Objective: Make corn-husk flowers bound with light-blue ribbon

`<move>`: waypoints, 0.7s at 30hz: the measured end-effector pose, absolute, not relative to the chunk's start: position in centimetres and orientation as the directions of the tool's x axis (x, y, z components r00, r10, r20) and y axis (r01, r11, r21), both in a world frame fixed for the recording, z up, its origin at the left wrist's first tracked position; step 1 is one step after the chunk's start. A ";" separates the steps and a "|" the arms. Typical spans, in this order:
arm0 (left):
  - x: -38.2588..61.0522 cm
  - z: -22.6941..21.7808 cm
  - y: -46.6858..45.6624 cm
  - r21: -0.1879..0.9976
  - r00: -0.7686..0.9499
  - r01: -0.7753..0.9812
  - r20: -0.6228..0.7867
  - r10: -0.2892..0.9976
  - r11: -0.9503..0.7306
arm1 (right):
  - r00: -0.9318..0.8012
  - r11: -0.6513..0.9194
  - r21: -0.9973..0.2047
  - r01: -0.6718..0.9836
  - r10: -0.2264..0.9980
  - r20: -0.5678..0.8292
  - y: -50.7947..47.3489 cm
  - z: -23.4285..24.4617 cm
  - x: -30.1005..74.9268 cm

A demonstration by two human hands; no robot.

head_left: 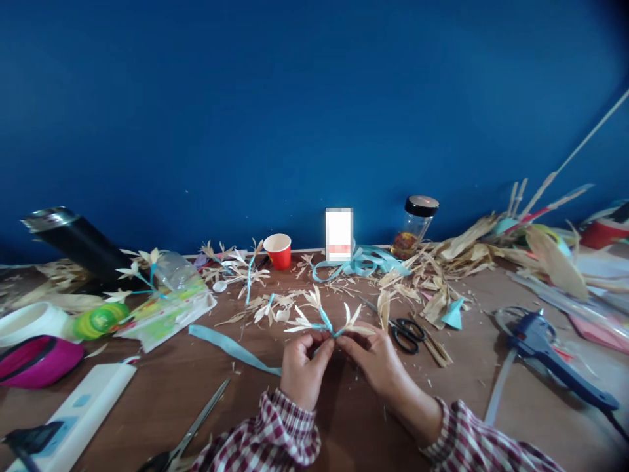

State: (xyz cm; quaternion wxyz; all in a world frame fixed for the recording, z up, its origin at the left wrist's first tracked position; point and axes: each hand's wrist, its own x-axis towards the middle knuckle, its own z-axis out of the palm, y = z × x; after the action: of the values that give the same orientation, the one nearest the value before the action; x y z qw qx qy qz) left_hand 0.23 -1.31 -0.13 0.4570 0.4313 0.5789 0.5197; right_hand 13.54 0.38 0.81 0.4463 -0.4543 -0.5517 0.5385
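Between my two hands is a small corn-husk flower sprig (322,317), with pale husk petals and stems wrapped in light blue strip. My left hand (305,368) pinches the sprig at its joint with thumb and fingers. Right beside it, my right hand (369,357) pinches the same stems from the other side. A light blue ribbon (236,353) runs over the table toward my left hand; its end there is hidden. Just past my right hand lie black-handled scissors (409,334). Another husk flower (270,308) rests on the table beyond my left hand.
A red paper cup (278,252), a lidded jar (415,226) and blue ribbon loops (366,261) stand or lie along the wall. Husks (466,246) heap at back right. A glue gun (555,359) lies right; open scissors (196,419) and a power strip (91,413) lie left.
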 end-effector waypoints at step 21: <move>0.0 0.9 -1.3 0.997 -0.069 0.069 -0.028 0.997 0.033 | -0.246 0.067 -0.991 0.119 0.969 0.036 0.4 0.9 13.8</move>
State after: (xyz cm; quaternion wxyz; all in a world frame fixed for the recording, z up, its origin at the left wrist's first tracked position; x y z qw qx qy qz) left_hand 0.03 -1.27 0.85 0.4724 0.4920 0.5415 0.4914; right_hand 13.78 0.35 0.88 0.4153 -0.4525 -0.6009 0.5115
